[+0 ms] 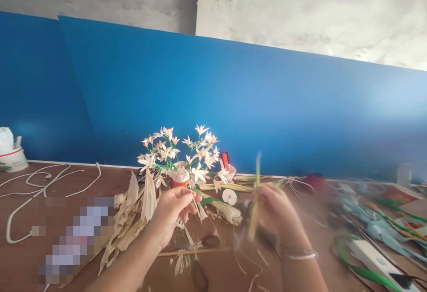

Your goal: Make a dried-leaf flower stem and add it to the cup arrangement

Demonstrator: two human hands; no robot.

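Note:
My left hand (175,207) is closed, thumb against fingers, on a thin pale stem (193,196). To its right, my right hand (275,209), smeared by motion and wearing a bracelet at the wrist, grips an upright yellowish-green strip (255,207); what it is made of is too blurred to tell. Behind the left hand, cream husk flowers (165,152) on green stems stand in a paper cup (180,180). Dried corn husks (133,216) lie beside my left forearm. Below the hands are scissors (210,241), a thin wooden stick (187,252) and husk scraps.
A white roll (229,196) lies between the hands, near a bundle of husk (223,209). White cables (43,189) spread across the left side of the table. At right are green ribbon (347,261), a white power strip (375,261) and tangled blue material (376,225). A blue panel (233,100) stands behind.

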